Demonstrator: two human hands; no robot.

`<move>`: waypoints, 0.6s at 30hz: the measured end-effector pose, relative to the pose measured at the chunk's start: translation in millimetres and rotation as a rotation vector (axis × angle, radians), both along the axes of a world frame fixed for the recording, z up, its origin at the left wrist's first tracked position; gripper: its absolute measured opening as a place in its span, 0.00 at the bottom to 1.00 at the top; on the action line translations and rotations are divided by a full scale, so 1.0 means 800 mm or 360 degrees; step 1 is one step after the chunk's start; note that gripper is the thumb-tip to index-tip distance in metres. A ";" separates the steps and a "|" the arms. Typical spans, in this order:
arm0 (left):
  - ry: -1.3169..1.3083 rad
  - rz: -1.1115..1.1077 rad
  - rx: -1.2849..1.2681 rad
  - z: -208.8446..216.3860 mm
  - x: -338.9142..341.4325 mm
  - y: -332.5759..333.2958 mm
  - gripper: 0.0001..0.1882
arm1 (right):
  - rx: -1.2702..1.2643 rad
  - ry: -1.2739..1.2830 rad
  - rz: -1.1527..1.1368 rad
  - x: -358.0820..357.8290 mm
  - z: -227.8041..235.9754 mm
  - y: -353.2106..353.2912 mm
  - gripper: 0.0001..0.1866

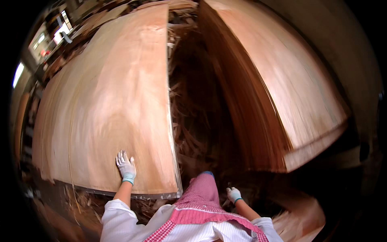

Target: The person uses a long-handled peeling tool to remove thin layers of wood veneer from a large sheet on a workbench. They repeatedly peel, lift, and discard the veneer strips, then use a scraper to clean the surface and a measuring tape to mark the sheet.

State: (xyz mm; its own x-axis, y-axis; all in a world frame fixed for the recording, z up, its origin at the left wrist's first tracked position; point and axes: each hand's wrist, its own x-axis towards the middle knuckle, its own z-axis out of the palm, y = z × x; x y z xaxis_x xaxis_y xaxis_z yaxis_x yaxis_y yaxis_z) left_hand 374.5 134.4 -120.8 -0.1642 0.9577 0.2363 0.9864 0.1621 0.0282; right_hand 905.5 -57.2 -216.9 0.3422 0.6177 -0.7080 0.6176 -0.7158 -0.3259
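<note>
Left hand [126, 166], gloved, fingers spread flat on the near end of the big veneer sheet [109, 101]; pressing, not gripping. Right hand [233, 194], gloved, hangs loosely curled beside the pink checked apron [201, 197], holding nothing. A second veneer stack [290, 88] stands right, across a scrap-filled gap [197, 113].

Dim workshop interior. Bright window [18, 74] at far left edge; second lit opening [61, 30] upper left, with cluttered shelving [28, 133] below. Floor [193, 121] dark, littered with wood scraps and shavings. Plain grey wall [342, 48] at right. Lighting warm, uneven.
</note>
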 end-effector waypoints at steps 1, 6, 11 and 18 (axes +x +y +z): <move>-0.0014 0.0005 -0.0029 0.003 0.004 -0.001 0.29 | -0.0003 0.0053 0.0062 -0.001 0.017 0.042 0.24; -0.0034 0.0072 -0.0117 0.016 0.003 -0.007 0.31 | 0.0113 0.0093 0.0600 0.003 -0.011 0.220 0.23; -0.0083 0.0113 -0.0316 0.030 0.015 0.008 0.32 | 0.0286 0.0035 0.1038 0.019 0.004 0.409 0.23; -0.0411 0.0575 -0.0823 0.096 0.031 0.084 0.25 | 0.0633 0.0322 0.0955 -0.031 0.093 0.690 0.24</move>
